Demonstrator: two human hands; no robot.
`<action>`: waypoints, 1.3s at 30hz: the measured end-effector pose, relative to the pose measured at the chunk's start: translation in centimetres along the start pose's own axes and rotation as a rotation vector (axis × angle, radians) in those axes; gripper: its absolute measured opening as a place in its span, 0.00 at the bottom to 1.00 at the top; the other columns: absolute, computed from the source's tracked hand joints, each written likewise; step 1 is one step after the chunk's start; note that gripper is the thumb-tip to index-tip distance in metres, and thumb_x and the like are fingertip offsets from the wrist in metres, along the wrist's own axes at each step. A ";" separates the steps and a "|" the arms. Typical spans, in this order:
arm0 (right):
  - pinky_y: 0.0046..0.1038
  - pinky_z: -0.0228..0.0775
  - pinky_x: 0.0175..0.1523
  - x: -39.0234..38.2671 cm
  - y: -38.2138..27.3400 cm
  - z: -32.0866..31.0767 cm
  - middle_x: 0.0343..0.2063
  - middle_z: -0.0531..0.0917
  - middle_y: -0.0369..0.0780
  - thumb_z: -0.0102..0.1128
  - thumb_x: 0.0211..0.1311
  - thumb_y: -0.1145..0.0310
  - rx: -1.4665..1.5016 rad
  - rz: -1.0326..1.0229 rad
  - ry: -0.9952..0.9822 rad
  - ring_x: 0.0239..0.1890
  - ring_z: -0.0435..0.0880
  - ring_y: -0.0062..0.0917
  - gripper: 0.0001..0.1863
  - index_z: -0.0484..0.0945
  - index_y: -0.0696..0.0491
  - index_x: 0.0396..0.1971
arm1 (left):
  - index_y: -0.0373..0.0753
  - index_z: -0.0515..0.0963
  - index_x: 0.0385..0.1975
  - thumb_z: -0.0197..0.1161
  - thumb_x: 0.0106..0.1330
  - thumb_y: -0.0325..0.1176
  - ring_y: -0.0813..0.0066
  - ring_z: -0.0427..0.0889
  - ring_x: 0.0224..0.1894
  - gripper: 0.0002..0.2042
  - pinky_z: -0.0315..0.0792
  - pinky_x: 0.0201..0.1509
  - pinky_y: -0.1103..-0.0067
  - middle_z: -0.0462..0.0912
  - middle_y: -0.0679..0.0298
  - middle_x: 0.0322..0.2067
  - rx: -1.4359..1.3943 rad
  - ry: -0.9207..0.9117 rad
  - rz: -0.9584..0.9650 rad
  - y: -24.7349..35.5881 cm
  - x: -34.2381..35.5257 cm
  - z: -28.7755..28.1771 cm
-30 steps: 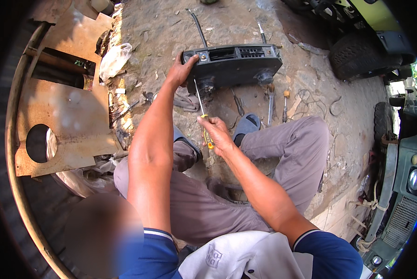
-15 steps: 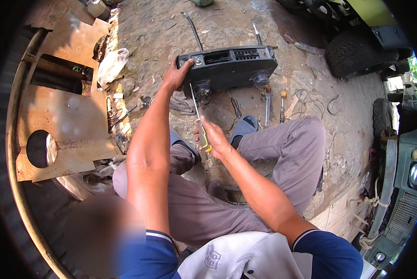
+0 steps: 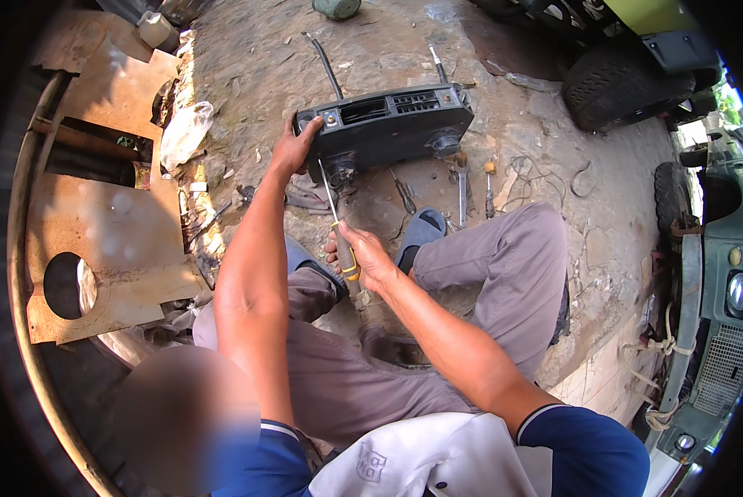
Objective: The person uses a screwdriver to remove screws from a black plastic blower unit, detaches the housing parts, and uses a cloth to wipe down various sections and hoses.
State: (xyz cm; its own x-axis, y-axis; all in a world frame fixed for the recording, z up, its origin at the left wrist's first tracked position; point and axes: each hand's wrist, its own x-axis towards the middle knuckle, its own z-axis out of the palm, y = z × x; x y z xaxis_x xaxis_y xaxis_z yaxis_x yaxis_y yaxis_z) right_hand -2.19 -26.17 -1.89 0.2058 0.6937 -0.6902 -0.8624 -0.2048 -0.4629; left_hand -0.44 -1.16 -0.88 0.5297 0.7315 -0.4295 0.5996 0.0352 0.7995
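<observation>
A black vented box, which looks like a vehicle's air-vent unit, stands tilted on the ground in front of me. Two black hoses rise from its far side, and rounded parts bulge from its near lower edge. Wrapped around its left end is my left hand, with the thumb on the front corner near a small knob. My right hand grips a screwdriver by its grey and yellow handle. The screwdriver's shaft points up to the box's lower left end; whether its tip sits on a screw is not visible.
Beyond my sandals lie a wrench, another screwdriver and a tangled thin wire. A rusty sheet panel with cutouts is on the left. To the right are a tyre and a green vehicle front.
The whole view has shifted slightly, so the box appears further left and lower. The screwdriver's handle has turned in my right hand. My left hand keeps its hold on the box.
</observation>
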 end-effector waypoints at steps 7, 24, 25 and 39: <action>0.27 0.72 0.22 0.8 0.1 -0.2 0.29 0.80 0.38 0.62 0.68 0.50 -0.175 -0.114 0.070 0.27 0.81 0.20 0.22 0.74 0.56 0.42 | 0.49 0.52 0.74 0.61 0.55 0.68 0.64 0.81 0.21 0.50 0.75 0.20 0.72 0.83 0.49 0.34 -0.017 -0.013 -0.021 0.6 -0.1 0.1; 0.23 0.72 0.20 0.6 0.5 -0.1 0.28 0.79 0.38 0.65 0.65 0.52 -0.158 -0.125 0.096 0.23 0.78 0.18 0.22 0.73 0.58 0.41 | 0.49 0.49 0.75 0.60 0.55 0.69 0.65 0.80 0.21 0.51 0.74 0.20 0.73 0.83 0.50 0.35 -0.007 -0.023 -0.016 0.3 0.1 0.3; 0.23 0.72 0.19 0.5 0.5 -0.2 0.27 0.79 0.38 0.66 0.65 0.52 -0.071 -0.111 0.046 0.23 0.78 0.18 0.23 0.73 0.58 0.41 | 0.49 0.49 0.75 0.60 0.55 0.69 0.65 0.80 0.21 0.51 0.74 0.20 0.73 0.83 0.50 0.36 -0.007 -0.022 -0.022 0.3 0.1 0.3; 0.23 0.73 0.20 1.4 0.5 -0.9 0.28 0.81 0.39 0.56 0.70 0.46 -0.040 -0.077 0.033 0.21 0.78 0.20 0.26 0.74 0.58 0.44 | 0.52 0.49 0.75 0.59 0.59 0.67 0.71 0.77 0.17 0.47 0.72 0.19 0.75 0.82 0.54 0.29 -0.016 -0.018 -0.030 0.4 -0.1 0.8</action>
State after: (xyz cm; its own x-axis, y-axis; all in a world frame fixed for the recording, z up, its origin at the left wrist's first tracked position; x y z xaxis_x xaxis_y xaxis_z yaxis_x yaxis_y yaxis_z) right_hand -1.89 -25.89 -3.62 0.2867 0.6853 -0.6694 -0.8242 -0.1797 -0.5370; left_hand 0.25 -1.71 -0.82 0.5218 0.7178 -0.4609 0.6059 0.0685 0.7926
